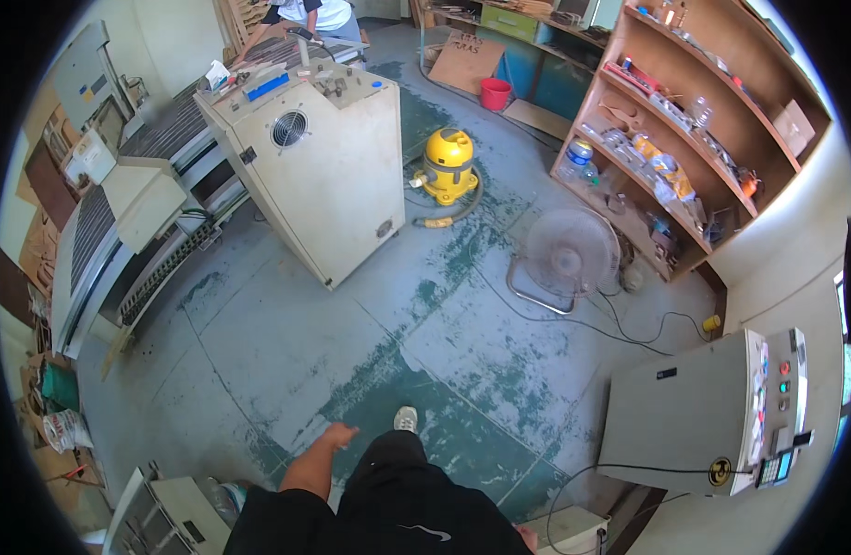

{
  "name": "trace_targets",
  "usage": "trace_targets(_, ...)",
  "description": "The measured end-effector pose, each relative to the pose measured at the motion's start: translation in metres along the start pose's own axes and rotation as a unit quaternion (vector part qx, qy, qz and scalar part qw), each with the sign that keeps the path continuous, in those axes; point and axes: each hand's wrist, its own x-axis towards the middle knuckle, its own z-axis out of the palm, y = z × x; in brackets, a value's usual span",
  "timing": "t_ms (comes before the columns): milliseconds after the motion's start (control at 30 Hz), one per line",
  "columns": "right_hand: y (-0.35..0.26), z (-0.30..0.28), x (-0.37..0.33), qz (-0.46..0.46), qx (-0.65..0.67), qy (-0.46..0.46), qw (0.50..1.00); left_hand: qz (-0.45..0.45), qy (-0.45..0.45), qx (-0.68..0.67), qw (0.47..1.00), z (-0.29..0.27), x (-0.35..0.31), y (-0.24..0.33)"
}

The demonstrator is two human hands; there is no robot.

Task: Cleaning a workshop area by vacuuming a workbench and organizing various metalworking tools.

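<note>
My left hand [339, 434] hangs over the floor beside my left leg, with fingers loosely apart and nothing seen in them. Only a sliver of my right hand [529, 536] shows at the lower edge, beside my dark clothing; its fingers are hidden. One light shoe [406, 419] is in view on the worn grey-green floor [370, 370]. Nearest to the right hand is a pale box [573, 535] with a black cable on it.
A tall white cabinet [323, 185] stands ahead beside a slatted machine bed [83, 240]. Farther on are a yellow vacuum cleaner [448, 162], a floor fan [571, 250] with trailing cable, and wooden shelves [721, 92]. A grey control cabinet [680, 407] is right; another person [328, 17] works far back.
</note>
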Motion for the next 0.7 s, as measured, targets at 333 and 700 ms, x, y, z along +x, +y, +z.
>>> trace_targets(333, -0.307, -0.055, 0.022, -0.056, 0.182, -0.049, 0.98, 0.264, 0.162, 0.073, 0.948, -0.119, 0.091, 0.177)
trace_targets(700, -0.504, -0.1, 0.254, -0.055, 0.065, -0.017, 0.996, 0.296, 0.058, 0.075, 0.95, -0.196, 0.105, 0.36)
